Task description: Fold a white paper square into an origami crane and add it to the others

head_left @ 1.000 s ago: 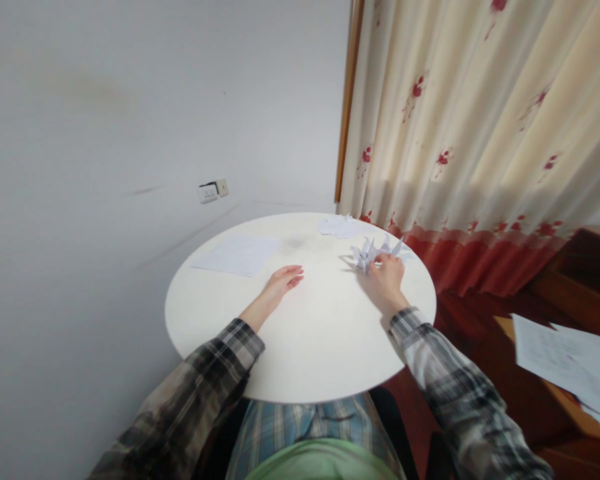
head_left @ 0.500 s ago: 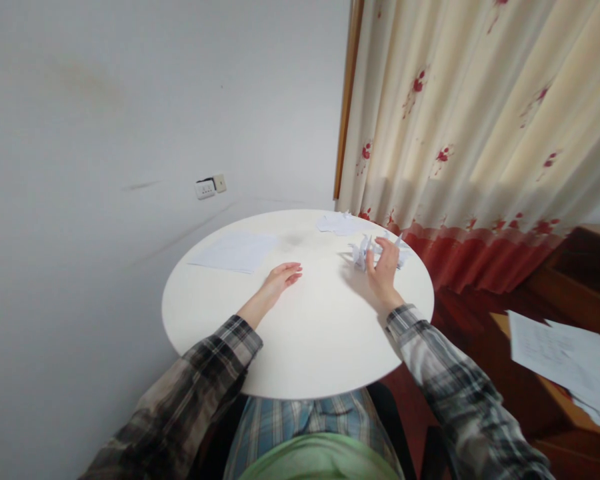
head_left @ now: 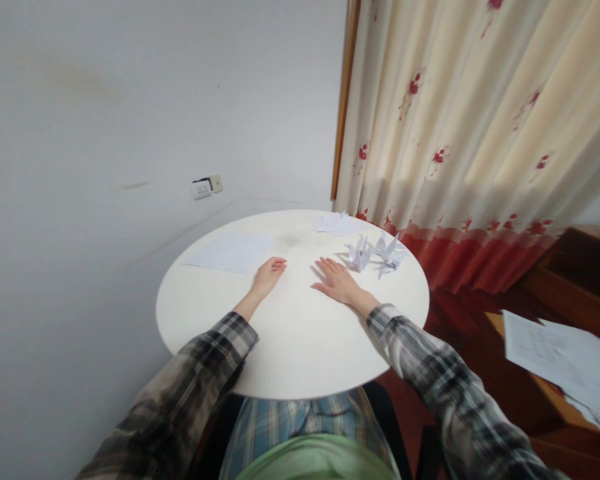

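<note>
My right hand (head_left: 337,280) lies flat on the round white table (head_left: 300,347), palm down with its fingers spread, and holds nothing. Just beyond it stand folded white paper cranes: one crane (head_left: 359,255) close to my fingertips, and to its right a cluster of cranes (head_left: 388,255) that overlap one another. My left hand (head_left: 269,276) rests on its side on the tabletop, its fingers curled in together, with no object showing in it. Nearest to that hand is a flat sheet of white paper (head_left: 225,251) at the table's left.
More white paper (head_left: 336,224) lies at the table's far edge. The wall with a socket (head_left: 201,189) borders the left, and a patterned curtain (head_left: 460,120) hangs behind on the right. Loose sheets (head_left: 560,353) cover a low wooden surface at right.
My right hand has let go of a paper crane among the others and moved left, flattening onto the table. My left hand has shifted slightly left and its fingers have curled in.
</note>
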